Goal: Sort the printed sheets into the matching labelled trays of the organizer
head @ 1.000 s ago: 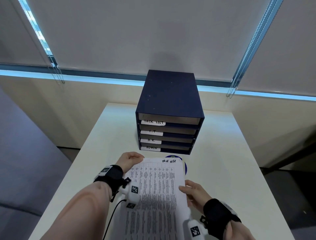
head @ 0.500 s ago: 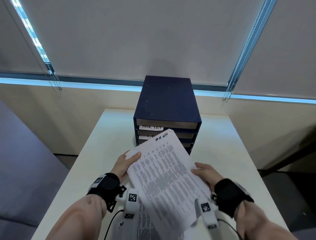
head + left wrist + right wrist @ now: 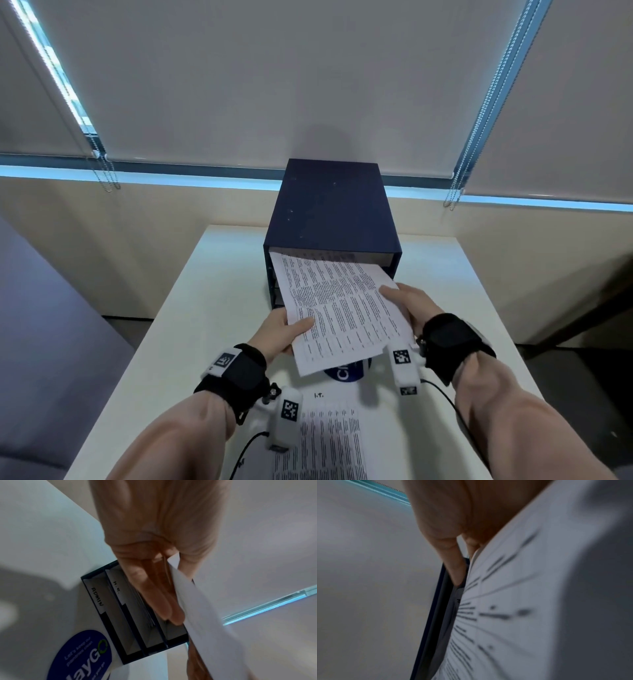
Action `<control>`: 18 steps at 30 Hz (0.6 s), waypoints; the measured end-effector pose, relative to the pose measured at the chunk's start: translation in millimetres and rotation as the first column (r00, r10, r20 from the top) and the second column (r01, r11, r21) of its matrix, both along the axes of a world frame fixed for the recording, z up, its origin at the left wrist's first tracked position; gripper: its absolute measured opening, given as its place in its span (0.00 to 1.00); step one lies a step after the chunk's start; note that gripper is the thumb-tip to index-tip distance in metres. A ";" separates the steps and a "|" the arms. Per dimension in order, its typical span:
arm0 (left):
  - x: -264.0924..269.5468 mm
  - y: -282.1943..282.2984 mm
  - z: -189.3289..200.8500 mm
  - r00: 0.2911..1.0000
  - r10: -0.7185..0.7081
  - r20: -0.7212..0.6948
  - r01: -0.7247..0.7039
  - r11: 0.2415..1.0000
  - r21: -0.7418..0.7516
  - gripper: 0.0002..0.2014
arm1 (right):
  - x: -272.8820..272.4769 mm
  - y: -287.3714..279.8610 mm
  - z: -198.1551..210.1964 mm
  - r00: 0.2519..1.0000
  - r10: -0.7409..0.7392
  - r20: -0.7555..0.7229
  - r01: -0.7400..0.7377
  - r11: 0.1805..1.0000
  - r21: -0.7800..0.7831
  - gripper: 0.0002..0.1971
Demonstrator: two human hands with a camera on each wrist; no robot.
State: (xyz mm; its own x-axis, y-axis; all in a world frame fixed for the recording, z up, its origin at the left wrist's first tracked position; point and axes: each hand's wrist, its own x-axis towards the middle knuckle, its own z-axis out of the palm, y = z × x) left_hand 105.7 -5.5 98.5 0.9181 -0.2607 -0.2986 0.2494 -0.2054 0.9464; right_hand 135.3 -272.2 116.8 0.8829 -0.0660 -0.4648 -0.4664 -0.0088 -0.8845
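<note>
A printed sheet (image 3: 342, 308) slants from both hands into the top tray of the dark blue organizer (image 3: 330, 209); its far edge is inside the slot. My left hand (image 3: 286, 330) pinches the sheet's left edge, thumb on top. My right hand (image 3: 409, 303) holds the right edge, thumb on top and fingers beneath. In the left wrist view the sheet (image 3: 205, 615) runs past my fingers (image 3: 154, 595), beside the lower trays labelled ADMIN (image 3: 97, 598) and H.R. (image 3: 118, 588). The right wrist view shows blurred print (image 3: 513, 608) close up.
More printed sheets (image 3: 329, 438) lie on the white table (image 3: 205, 308) near its front edge, between my forearms. A round blue sticker (image 3: 346, 371) sits on the table under the held sheet. Window blinds hang behind the organizer.
Both hands lifted the sheet off the pile and carried it forward. Its far edge has gone into the organizer's top tray, covering the labels in the head view.
</note>
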 end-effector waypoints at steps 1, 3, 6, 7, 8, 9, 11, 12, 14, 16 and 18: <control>-0.2 -0.5 0.7 1.000 -0.002 0.017 0.001 1.000 0.014 0.12 | -6.5 -2.8 -4.8 0.999 0.043 -0.012 -0.043 0.999 -0.007 0.17; -1.3 0.8 2.1 0.997 -0.065 0.051 0.063 0.997 0.036 0.07 | -20.1 -10.7 -12.4 0.993 0.118 -0.011 -0.118 0.991 -0.069 0.15; -7.4 1.1 6.0 0.968 -0.221 0.121 0.205 0.970 0.128 0.08 | -40.1 -24.6 -21.8 0.989 0.150 -0.005 -0.150 0.984 -0.097 0.13; -10.5 0.8 5.9 0.958 -0.254 0.135 0.234 0.961 0.147 0.08 | -46.8 -27.3 -24.5 0.989 0.150 -0.005 -0.150 0.984 -0.094 0.12; -14.0 0.4 5.5 0.953 -0.269 0.141 0.247 0.957 0.153 0.08 | -52.2 -28.9 -27.2 0.988 0.152 0.001 -0.152 0.984 -0.090 0.12; -16.9 -0.6 5.5 0.950 -0.271 0.156 0.246 0.956 0.160 0.07 | -55.9 -29.2 -29.5 0.988 0.151 0.021 -0.149 0.985 -0.088 0.12; -17.8 -2.0 3.5 0.954 -0.223 0.201 0.186 0.964 0.188 0.07 | -58.6 -24.6 -29.4 0.987 0.135 0.086 -0.127 0.987 -0.095 0.13; -14.2 -1.3 -1.1 0.955 -0.192 0.224 0.145 0.966 0.213 0.09 | -58.3 -19.9 -29.1 0.985 0.124 0.120 -0.112 0.988 -0.103 0.14; -6.0 1.1 -12.7 0.953 -0.149 0.265 0.072 0.958 0.279 0.13 | -61.4 -11.1 -30.5 0.978 0.106 0.182 -0.088 0.991 -0.103 0.14; -7.7 5.6 -25.1 0.957 -0.140 0.255 0.040 0.933 0.359 0.17 | -74.8 -5.6 -42.8 0.974 0.094 0.208 -0.080 0.994 -0.075 0.14; -20.1 14.5 -45.0 0.974 -0.148 0.173 0.067 0.912 0.405 0.27 | -94.7 -7.4 -67.2 0.981 0.102 0.168 -0.096 0.994 -0.044 0.24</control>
